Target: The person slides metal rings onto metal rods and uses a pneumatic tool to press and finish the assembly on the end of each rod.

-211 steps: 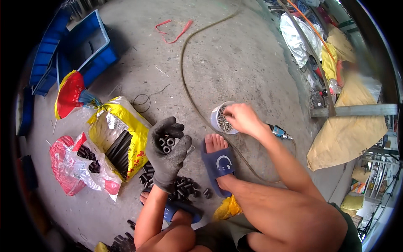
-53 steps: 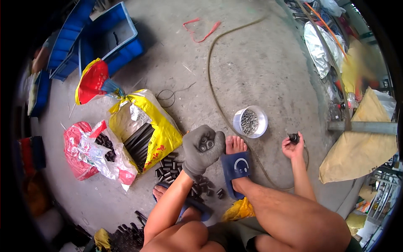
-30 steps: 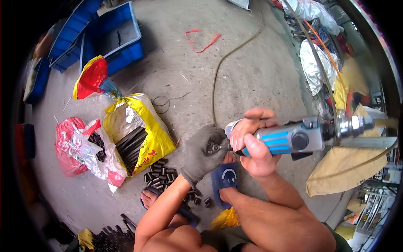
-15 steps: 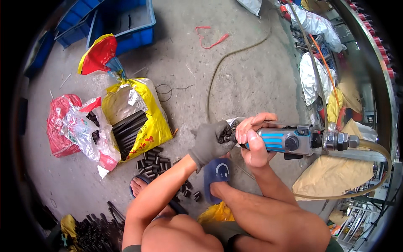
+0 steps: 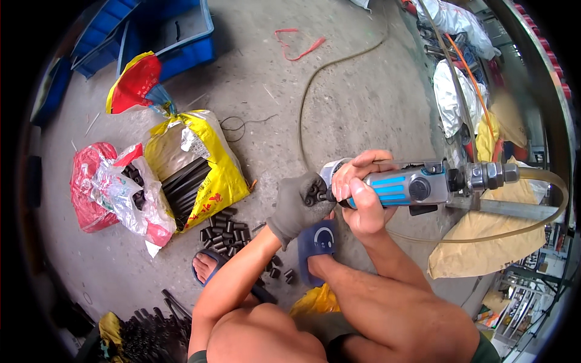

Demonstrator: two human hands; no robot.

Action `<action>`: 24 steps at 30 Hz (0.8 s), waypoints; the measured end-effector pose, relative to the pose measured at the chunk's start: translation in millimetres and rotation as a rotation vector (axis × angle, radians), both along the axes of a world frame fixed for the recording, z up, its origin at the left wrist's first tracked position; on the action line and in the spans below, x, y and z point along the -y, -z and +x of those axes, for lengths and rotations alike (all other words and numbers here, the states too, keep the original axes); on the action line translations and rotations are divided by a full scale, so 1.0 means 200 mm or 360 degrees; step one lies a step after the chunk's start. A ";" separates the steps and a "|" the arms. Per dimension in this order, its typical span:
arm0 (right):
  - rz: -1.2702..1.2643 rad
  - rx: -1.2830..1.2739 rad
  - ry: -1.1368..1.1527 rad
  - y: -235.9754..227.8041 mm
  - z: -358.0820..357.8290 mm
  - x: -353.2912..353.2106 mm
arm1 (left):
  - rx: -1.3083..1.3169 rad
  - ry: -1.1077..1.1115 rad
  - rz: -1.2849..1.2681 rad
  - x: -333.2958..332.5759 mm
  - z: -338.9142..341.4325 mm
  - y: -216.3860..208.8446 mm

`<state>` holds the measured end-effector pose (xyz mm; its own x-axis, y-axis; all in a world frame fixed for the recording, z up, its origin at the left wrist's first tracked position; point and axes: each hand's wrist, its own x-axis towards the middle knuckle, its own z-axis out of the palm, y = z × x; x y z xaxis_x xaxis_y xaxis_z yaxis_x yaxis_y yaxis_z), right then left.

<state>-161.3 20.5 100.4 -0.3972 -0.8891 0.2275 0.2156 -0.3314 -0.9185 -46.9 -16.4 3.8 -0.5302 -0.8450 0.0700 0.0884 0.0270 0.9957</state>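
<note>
My left hand (image 5: 294, 212), in a grey work glove, is closed around a small black piece (image 5: 314, 192), mostly hidden by the fingers. My bare right hand (image 5: 364, 196) wraps round the front of a blue and grey air tool (image 5: 419, 187) lying sideways across the view. The tool's nose points left and meets the black piece at the glove; whether its tip is inside the piece I cannot tell. From metal fittings (image 5: 484, 176) at the tool's back end, a hose (image 5: 564, 192) curves away. Below my left wrist, several short black tubes (image 5: 225, 235) lie heaped on the floor.
A yellow bag (image 5: 227, 175) holds long black strips, beside a red and white plastic bag (image 5: 100, 187). Blue crates (image 5: 203, 51) stand at far left. A hose (image 5: 305, 100) crosses the floor. Tan sacking (image 5: 484, 242) lies at right; many black rods (image 5: 151, 336) fill the lower left.
The tool and both hands have shifted slightly left in the view, with the nose still against the black piece. The hose loop at right sits higher. Both grips look unchanged.
</note>
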 end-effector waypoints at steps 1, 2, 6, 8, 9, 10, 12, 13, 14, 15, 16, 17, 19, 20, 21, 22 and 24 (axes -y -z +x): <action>-0.0034 -0.0001 -0.0048 0.00 0.00 0.00 | 0.0003 0.0009 0.0000 0.00 0.00 -0.01; -0.0068 -0.0002 -0.0097 0.01 0.00 -0.01 | -0.0024 0.0019 0.0026 -0.01 0.01 -0.01; -0.0056 0.0036 -0.0048 -0.02 0.00 0.00 | 0.0085 0.0033 -0.0125 0.00 0.01 0.02; 0.0029 -0.0039 0.0031 -0.04 0.01 0.01 | 0.0057 0.0029 -0.0026 0.00 0.01 0.01; 0.0070 -0.0071 0.0066 -0.04 0.01 0.01 | 0.0099 0.0068 -0.0074 0.00 0.02 0.01; 0.0113 -0.0103 0.0104 -0.05 0.01 0.01 | 0.0140 0.0107 -0.0123 0.00 0.03 0.01; 0.0058 -0.0182 0.0154 -0.08 -0.01 0.00 | 0.0084 0.0093 -0.0163 0.00 0.02 0.00; -0.0062 -0.0155 0.0100 -0.09 -0.02 0.00 | 0.0121 0.0097 -0.0128 0.00 0.02 0.01; -0.0128 -0.0151 0.0045 -0.11 -0.02 0.01 | 0.0158 0.0101 -0.0092 0.00 0.02 0.01; -0.0144 -0.0177 0.0007 -0.12 -0.01 0.01 | 0.0255 0.0179 -0.0074 0.01 0.03 -0.01; -0.0099 -0.0221 -0.0031 -0.12 0.00 0.02 | 0.0146 0.0185 -0.0193 0.02 0.04 -0.03; -0.0058 -0.0266 -0.0068 -0.12 0.01 0.02 | 0.0086 0.0131 -0.0188 0.01 0.02 0.00; 0.0018 -0.0284 -0.0104 -0.12 0.03 0.02 | -0.0020 0.0107 -0.0078 -0.03 0.00 0.02; 0.0054 -0.0264 -0.0102 -0.12 0.04 0.03 | -0.0025 0.0105 -0.0092 -0.02 -0.01 0.03; 0.0058 -0.0260 -0.0098 -0.11 0.03 0.02 | 0.0006 0.0112 -0.0148 -0.03 -0.02 0.04; 0.0076 -0.0200 -0.0097 -0.09 0.02 0.01 | 0.0036 0.0119 -0.0203 -0.03 -0.03 0.03; 0.0106 -0.0142 -0.0083 -0.08 0.03 0.00 | 0.0124 0.0195 -0.0206 -0.04 -0.01 0.06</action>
<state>-156.0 21.4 116.3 -0.3306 -0.9224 0.1995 0.1474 -0.2593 -0.9545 -49.7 -8.2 -7.7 -0.6364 -0.7606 0.1283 0.0214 0.1488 0.9886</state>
